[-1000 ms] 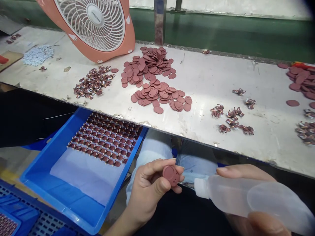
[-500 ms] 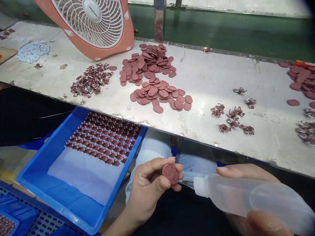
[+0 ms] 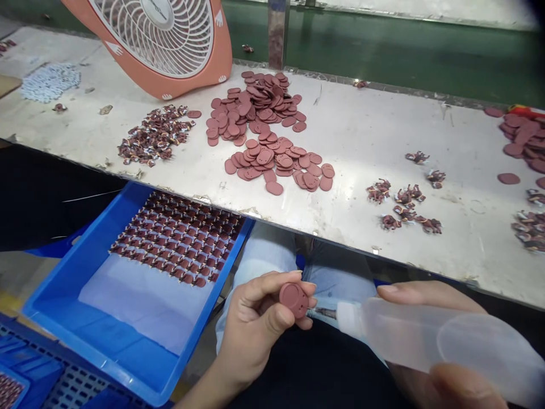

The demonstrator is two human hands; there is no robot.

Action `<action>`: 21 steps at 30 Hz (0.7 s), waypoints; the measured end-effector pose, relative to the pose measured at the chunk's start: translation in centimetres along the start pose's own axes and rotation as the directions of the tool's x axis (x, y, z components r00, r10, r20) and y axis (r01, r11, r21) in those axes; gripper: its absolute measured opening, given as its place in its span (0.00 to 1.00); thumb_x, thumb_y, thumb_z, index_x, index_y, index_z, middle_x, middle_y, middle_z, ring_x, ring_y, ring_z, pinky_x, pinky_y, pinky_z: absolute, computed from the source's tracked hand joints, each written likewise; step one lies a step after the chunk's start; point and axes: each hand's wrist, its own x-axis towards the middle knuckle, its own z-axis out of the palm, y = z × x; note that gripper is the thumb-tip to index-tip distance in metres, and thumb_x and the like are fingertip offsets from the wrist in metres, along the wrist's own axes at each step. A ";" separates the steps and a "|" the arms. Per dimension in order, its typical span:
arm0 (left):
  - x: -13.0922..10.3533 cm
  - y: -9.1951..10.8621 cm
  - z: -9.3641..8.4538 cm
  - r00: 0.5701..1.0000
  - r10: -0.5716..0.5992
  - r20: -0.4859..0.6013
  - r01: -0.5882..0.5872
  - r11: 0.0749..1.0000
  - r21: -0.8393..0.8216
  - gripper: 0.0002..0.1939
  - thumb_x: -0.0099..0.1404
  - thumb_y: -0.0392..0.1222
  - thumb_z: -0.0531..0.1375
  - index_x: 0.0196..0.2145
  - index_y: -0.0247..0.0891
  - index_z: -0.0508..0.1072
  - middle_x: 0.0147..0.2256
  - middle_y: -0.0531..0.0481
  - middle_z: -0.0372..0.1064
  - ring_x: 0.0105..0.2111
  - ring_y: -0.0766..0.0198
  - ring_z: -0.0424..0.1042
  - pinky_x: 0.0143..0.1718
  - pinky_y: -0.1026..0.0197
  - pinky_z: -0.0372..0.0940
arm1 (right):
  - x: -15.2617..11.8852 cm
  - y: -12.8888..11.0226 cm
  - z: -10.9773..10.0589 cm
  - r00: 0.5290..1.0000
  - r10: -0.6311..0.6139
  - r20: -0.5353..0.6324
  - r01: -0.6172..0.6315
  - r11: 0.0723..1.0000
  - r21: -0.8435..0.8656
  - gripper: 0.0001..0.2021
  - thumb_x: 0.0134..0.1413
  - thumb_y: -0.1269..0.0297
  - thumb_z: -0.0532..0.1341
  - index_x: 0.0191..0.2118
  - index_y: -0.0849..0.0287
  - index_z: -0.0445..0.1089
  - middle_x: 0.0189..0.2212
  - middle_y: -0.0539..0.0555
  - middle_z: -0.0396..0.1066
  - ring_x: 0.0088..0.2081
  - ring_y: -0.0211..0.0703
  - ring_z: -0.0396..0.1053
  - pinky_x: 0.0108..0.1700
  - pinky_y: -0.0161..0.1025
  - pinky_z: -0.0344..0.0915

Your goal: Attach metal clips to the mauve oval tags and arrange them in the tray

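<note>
Between its thumb and fingers, my left hand (image 3: 259, 324) pinches a reddish-brown oval disc (image 3: 293, 300) with a round recess and small holes. My right hand (image 3: 443, 341) is wrapped round a translucent squeeze bottle (image 3: 409, 332) lying nearly level, its white cap and thin nozzle (image 3: 325, 312) pointing left. The nozzle tip is close beside the disc's right edge; whether they touch, I cannot tell. Both hands are over the lap, in front of the table (image 3: 349, 133). Piles of similar discs (image 3: 272, 162) and small brown figures (image 3: 155, 136) lie on the tabletop.
An orange fan (image 3: 170, 40) stands at the table's back left. Below the table edge, a blue tray (image 3: 106, 341) holds rows of assembled pieces (image 3: 179, 238) on a pale sheet. Loose figures (image 3: 406, 196) lie right of centre, more discs (image 3: 525, 133) at far right.
The view has shifted slightly. My left hand still pinches the disc, and the bottle in my right hand has moved very slightly to the right.
</note>
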 end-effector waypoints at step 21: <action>-0.1 0.3 0.3 0.997 -0.003 -0.073 0.006 0.999 0.048 0.11 0.60 0.45 0.69 0.42 0.49 0.83 0.38 0.50 0.82 0.34 0.63 0.79 0.32 0.67 0.76 | -0.1 0.8 -0.5 0.998 -0.041 -0.043 0.041 0.999 -0.016 0.18 0.55 0.45 0.62 0.50 0.39 0.73 0.19 0.50 0.71 0.17 0.47 0.66 0.18 0.44 0.64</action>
